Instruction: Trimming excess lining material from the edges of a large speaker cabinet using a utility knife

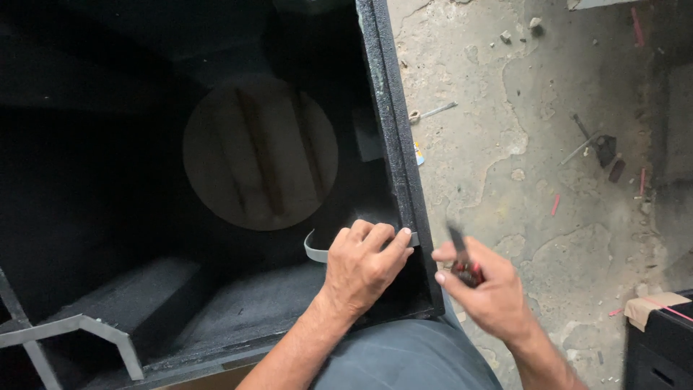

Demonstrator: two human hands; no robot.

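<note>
My left hand (361,267) is inside the black box (393,130), fingers curled and pressing a grey strip (315,251) against the inner face of the box's right wall, just under the rim. The strip is thin, flat and pale grey. One end pokes out past my fingertips at the rim, and the other end loops loose below my thumb, curving down into the box. The middle is hidden under my hand.

My right hand (482,285) is outside the box, just beside its right wall and over the concrete floor (548,108). Its fingers are closed around a small tool (462,260) with red on the grip and a dark tip pointing up. It's blurred, so I can't tell the exact kind.

The box is rough black-coated, open at the top, with a round hole (260,153) in the far panel showing pale wood behind. There's a grey metal bracket (79,328) at lower left. The floor is stained, with scattered debris and small red bits.
</note>
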